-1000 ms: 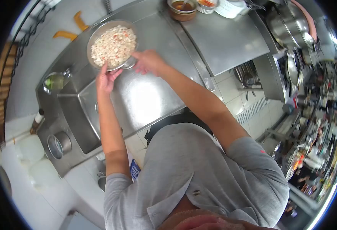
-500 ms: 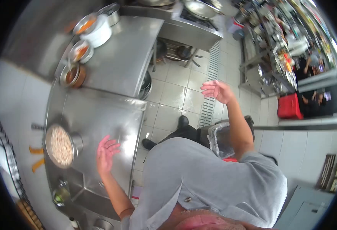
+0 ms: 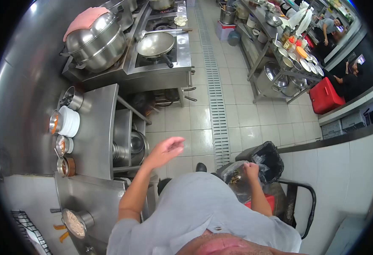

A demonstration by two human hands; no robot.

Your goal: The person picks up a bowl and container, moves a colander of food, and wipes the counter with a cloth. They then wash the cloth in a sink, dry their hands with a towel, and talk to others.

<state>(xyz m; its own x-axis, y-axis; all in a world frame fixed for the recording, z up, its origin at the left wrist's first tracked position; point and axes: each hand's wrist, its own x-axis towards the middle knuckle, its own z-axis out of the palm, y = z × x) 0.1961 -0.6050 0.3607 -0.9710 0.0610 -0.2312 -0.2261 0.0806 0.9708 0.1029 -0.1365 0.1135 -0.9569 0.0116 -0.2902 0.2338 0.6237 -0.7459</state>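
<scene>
My left hand (image 3: 167,152) is held out in front of my body over the tiled floor, its fingers loosely extended and nothing in it. To its left stands the steel counter (image 3: 94,127) with an open shelf below. My right hand (image 3: 251,171) is closed in a loose fist with nothing showing in it, and overlaps the clear plastic bag (image 3: 237,182) in this view. Some scraps lie inside that bag. Right behind the hand is a black bin (image 3: 269,159) with a dark liner.
A stove (image 3: 161,68) at the front left carries a wok (image 3: 155,45), beside a large steamer pot (image 3: 97,46). A pot of pale chopped food (image 3: 75,223) stands at lower left. A floor drain (image 3: 214,85) runs ahead. Right are a loaded rack (image 3: 275,55), red case (image 3: 325,95) and people (image 3: 328,32).
The view has turned and shifted toward the stove. My left hand has moved off the counter to over the floor. My right hand has come down by the bins, its fingers now closed.
</scene>
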